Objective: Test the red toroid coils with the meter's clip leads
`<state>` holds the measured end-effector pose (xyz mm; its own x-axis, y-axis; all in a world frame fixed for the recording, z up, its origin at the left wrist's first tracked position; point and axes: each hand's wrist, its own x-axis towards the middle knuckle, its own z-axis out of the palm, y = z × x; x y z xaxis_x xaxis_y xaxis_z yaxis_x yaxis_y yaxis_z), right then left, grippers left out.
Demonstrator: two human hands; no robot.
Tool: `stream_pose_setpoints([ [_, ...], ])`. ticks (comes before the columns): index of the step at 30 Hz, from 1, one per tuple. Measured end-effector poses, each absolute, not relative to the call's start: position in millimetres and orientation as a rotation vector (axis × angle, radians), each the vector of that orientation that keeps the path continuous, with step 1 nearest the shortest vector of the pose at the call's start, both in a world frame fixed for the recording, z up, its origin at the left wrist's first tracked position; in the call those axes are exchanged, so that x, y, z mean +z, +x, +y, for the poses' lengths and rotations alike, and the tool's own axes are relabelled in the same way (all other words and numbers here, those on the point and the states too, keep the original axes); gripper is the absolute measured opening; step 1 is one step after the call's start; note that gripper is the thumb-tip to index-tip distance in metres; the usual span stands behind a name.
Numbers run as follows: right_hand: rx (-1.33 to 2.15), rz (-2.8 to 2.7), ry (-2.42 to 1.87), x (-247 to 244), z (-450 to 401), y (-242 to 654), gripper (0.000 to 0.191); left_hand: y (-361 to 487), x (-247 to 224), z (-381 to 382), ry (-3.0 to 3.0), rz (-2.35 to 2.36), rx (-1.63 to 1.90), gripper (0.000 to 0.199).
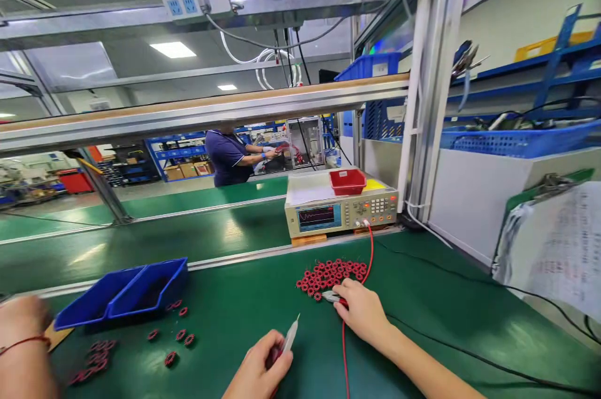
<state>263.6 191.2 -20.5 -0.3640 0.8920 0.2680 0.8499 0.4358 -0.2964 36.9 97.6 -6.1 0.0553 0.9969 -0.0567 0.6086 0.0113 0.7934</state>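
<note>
Gripping a needle-tipped probe (290, 337) in the left hand (263, 364), apparently keeping its point free for contact; pinching a gray-tipped test lead (331, 296) in the right hand (362, 312) at clustered red toroidal coils (330, 272), seemingly bunched for easy reach before the benchtop tester (359, 216).

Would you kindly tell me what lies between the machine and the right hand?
The head view shows a cluster of red rings there, plus a red cable running from the machine.

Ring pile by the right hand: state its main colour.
The ring pile is mainly red, best seen in the head view.
</note>
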Motion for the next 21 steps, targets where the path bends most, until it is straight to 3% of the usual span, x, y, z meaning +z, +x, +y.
stream_pose_setpoints([
  [8,0.229,-2.367,-1.476,-20.4,182.4,267.9,0.023,39.3,-22.2,139.4,1.386,1.375,0.836,0.02],
  [21,0.262,-2.458,-1.446,-12.9,177.0,268.5,0.023,37.7,-4.9,116.7,1.733,1.502,0.701,0.022],
])
